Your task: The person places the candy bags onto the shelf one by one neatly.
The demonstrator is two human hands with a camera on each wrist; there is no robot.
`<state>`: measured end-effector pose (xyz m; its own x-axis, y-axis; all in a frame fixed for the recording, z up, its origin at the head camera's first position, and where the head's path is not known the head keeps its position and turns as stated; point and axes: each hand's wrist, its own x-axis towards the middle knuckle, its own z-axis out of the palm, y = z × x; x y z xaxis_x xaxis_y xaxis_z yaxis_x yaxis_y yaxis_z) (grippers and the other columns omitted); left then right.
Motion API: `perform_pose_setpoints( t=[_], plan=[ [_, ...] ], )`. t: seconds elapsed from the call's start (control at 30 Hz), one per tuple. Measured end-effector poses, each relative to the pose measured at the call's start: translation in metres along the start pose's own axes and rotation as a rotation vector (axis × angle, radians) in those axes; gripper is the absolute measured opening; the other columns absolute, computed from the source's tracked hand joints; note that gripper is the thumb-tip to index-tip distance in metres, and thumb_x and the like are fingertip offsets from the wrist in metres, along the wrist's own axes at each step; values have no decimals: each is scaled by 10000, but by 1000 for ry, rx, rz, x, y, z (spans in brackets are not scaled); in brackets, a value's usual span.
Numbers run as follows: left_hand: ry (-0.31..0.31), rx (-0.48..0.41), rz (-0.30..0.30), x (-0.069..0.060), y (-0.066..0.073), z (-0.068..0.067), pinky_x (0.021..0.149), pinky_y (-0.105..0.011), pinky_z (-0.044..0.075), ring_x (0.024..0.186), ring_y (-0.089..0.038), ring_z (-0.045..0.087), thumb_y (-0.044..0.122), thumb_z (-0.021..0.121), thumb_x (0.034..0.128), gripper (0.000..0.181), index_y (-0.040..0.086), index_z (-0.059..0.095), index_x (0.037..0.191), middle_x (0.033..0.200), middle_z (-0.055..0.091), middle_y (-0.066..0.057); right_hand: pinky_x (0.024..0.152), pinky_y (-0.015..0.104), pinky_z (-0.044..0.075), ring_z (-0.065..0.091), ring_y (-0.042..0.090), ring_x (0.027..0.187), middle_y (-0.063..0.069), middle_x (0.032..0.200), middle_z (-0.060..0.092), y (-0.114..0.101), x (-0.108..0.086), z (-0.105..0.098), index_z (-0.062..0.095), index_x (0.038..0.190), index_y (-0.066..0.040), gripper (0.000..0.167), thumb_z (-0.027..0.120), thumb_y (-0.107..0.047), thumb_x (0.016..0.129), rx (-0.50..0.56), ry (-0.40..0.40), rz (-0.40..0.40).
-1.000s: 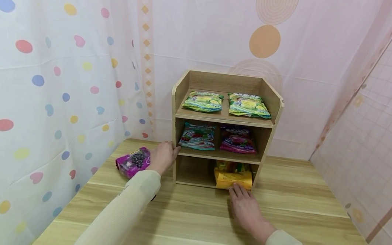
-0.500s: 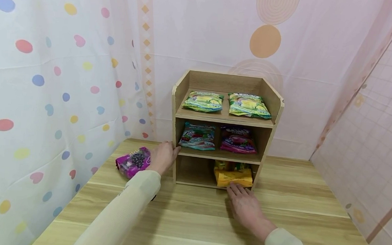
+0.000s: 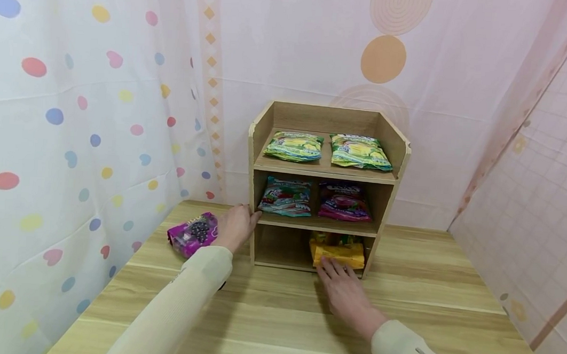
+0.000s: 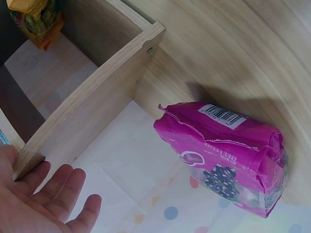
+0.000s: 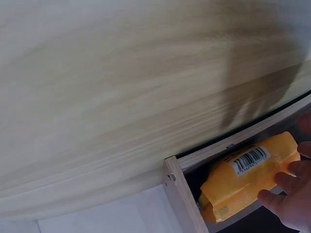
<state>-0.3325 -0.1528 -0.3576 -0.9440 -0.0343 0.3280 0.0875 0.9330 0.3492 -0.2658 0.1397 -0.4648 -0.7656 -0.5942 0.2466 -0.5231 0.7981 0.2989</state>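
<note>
A small wooden shelf with three levels stands on the table. My left hand grips the front edge of its left side panel, thumb and index finger on either side in the left wrist view. My right hand touches the front of a yellow bag on the right of the bottom level. Extended fingers rest against that bag in the right wrist view, where its barcode faces up. A purple bag with a grape picture lies on the table, left of the shelf.
Two green-yellow candy bags, left and right, lie on the top level. A teal bag and a dark purple bag sit on the middle level. Patterned curtains surround the wooden table.
My right hand has shifted slightly left along the yellow bag, which has gone a little farther into the bottom level. My left hand has stayed on the side panel.
</note>
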Motion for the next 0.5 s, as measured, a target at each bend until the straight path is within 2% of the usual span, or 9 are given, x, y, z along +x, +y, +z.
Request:
perform_pose_setpoints(
  t=[0.23,0.5],
  plan=[
    [9,6,7,0,0,0,651,-445,466,686,-276,579,376,545,1017,404,83,573,742,729,562,-77,1081,513,359,364,312,1411,111,1573,344,-1,6,-1,488,1460,-98,574,655,-156,915,-4,-73,21],
    [5,4,2,-1,0,0,660,-447,470,700,-285,587,378,545,1017,399,77,578,757,749,569,-83,1103,510,330,321,314,1435,114,1590,308,0,7,-5,479,1469,-110,606,681,-153,899,18,-119,18]
  ],
)
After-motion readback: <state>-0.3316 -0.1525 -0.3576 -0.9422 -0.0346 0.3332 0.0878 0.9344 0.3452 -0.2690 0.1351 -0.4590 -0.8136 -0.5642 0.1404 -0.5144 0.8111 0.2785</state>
